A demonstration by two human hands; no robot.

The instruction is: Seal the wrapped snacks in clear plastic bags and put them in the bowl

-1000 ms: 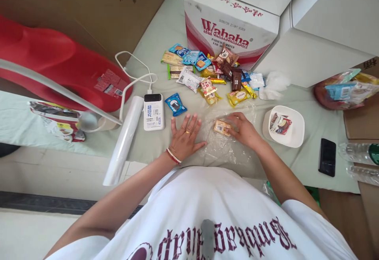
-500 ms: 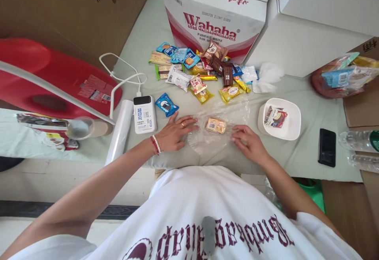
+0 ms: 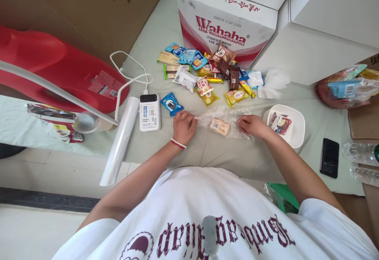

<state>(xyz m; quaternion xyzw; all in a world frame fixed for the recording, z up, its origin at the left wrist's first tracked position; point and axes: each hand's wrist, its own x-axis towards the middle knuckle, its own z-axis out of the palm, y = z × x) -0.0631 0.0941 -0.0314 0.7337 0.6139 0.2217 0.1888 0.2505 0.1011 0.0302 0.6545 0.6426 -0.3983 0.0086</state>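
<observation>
**Hands gripping film around snack**

Boxes first: brown carton at far left, Wahaha box at far centre, white box to its right. Red container lies left of the worktop. Film roll lies beside a power bank with its white cable. Snack pile sits before the Wahaha box. White dish with one packet stands at right; phone beyond it. Film sheet is bunched at centre, around one snack. Left hand is clenched on the sheet's left edge. Right hand pinches its right edge. Snack lies on the worktop between both hands, apart from each.
</observation>
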